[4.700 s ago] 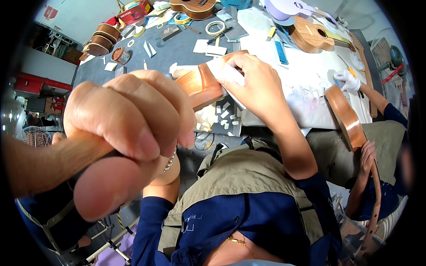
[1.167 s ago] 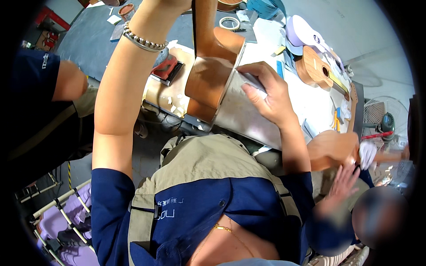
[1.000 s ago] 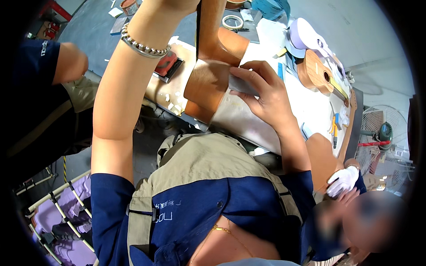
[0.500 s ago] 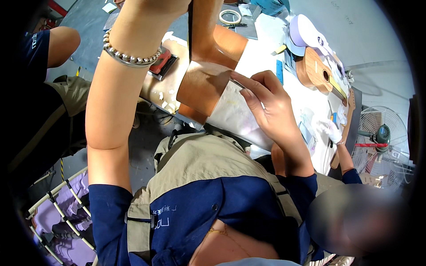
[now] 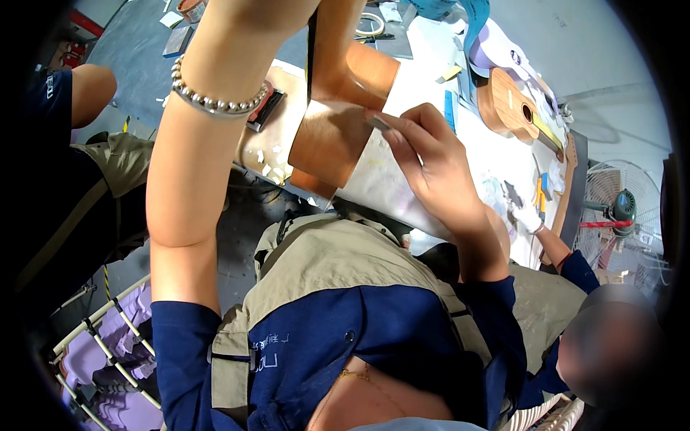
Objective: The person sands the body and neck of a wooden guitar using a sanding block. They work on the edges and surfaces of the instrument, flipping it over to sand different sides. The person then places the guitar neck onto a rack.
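Right now, your right grip [image 5: 437,161] is pinched together on a small grey pad [image 5: 379,123], holding it against the right side of a brown wooden instrument body [image 5: 329,140]. That body sits at the near edge of the desk [image 5: 129,61], its neck [image 5: 332,43] pointing away from you. Your left forearm [image 5: 185,179], with a beaded bracelet [image 5: 215,105] at the wrist, runs up past the top of the view; your left grip is hidden there, so you cannot tell how it is set.

To the left of the body, near the same edge, lies a red-and-black tool [image 5: 269,106], partly behind your wrist. Toward the desk's right edge lie a light wooden guitar [image 5: 505,104] and, farther back, a lilac guitar [image 5: 494,47]. Near that edge, a co-worker's gloved hand [image 5: 527,216] reaches over the desk.
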A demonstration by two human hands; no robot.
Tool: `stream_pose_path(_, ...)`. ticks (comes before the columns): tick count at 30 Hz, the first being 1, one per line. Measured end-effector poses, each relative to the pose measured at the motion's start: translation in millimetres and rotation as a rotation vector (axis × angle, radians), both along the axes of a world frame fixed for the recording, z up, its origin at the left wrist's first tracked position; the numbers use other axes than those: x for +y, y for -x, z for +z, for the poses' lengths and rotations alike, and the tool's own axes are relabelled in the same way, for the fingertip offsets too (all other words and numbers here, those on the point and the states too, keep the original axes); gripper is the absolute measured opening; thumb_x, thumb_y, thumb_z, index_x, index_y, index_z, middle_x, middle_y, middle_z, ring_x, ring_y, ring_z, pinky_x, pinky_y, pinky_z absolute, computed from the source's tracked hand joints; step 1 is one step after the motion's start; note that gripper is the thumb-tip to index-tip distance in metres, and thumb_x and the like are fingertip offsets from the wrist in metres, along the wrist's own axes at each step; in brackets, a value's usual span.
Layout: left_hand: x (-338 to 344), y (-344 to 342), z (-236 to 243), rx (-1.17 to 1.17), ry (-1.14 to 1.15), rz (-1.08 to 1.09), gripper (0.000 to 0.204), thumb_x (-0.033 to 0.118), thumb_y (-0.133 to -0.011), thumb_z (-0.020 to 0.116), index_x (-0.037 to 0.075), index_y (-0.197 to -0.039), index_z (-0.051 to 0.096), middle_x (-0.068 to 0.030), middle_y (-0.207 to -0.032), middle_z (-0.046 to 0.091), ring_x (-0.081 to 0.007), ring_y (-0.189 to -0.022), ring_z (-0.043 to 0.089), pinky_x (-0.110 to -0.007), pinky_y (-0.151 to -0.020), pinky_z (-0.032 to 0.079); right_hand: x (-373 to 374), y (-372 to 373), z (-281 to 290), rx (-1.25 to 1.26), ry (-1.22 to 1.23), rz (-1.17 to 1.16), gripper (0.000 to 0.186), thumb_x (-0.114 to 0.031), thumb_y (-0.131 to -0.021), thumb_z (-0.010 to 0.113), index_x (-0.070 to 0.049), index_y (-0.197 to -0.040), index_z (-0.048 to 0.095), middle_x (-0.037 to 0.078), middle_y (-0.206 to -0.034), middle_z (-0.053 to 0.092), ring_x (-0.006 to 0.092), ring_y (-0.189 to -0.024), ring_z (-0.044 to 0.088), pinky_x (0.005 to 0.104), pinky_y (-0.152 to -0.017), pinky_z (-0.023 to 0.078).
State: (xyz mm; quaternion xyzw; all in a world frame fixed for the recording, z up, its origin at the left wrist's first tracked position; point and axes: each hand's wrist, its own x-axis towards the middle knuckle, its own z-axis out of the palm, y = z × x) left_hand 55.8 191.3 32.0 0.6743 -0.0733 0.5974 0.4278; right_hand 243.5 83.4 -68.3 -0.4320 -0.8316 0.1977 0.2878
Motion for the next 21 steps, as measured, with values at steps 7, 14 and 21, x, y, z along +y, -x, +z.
stream_pose_path(7,-13,1,5,-0.002,0.087,0.032,0.04,0.032,-0.09,0.053,-0.006,-0.105,0.053,0.0006,-0.056,0.047,-0.0068,-0.035,0.043,-0.017,-0.037,0.036,-19,-18,5,0.077,0.098,0.018,0.024,-0.017,-0.087,0.063,-0.011,-0.109,0.066,0.01,-0.078,0.053,0.0265,-0.068,0.057,0.0353,-0.061,0.048)
stream_pose_path(14,-12,-6,3,0.027,0.036,0.034,0.039,0.03,-0.091,0.053,-0.006,-0.105,0.052,0.0005,-0.056,0.047,-0.0068,-0.035,0.043,-0.017,-0.036,0.036,-16,4,-8,0.009,-0.131,0.008,0.027,-0.012,-0.085,0.063,-0.012,-0.112,0.066,0.009,-0.084,0.052,0.0228,-0.069,0.056,0.0319,-0.061,0.048)
stream_pose_path(21,-13,-6,4,0.043,-0.021,0.051,0.038,0.028,-0.091,0.053,-0.007,-0.104,0.051,0.0003,-0.056,0.047,-0.0069,-0.035,0.043,-0.017,-0.036,0.035,-23,4,-15,0.124,-0.043,-0.028,0.026,-0.013,-0.082,0.065,-0.014,-0.108,0.067,0.007,-0.08,0.051,0.023,-0.065,0.058,0.0345,-0.056,0.048)
